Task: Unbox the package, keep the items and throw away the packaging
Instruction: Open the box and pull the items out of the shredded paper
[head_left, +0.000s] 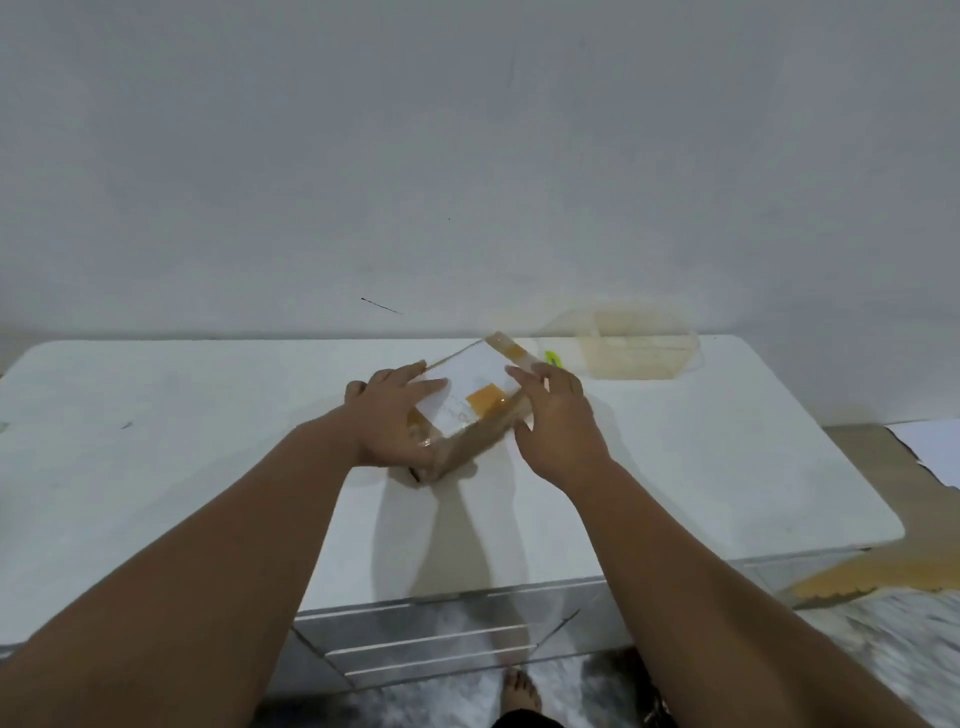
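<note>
A small cardboard package (470, 387) with a white label on top and patches of orange-brown tape sits on the white table (208, 415), turned corner-on toward me. My left hand (392, 415) grips its left side, fingers spread over the top edge. Over its right edge my right hand (553, 415) lies with fingers curled on the top and side. The near corner of the package is blurred. A small yellow-green object (553, 357) lies just behind the package; I cannot tell what it is.
A clear plastic basket (639, 345) stands at the back right of the table against the grey wall. Brown cardboard (883, 577) and white sheets lie on the floor to the right. My bare foot (519, 691) shows below the table's front edge.
</note>
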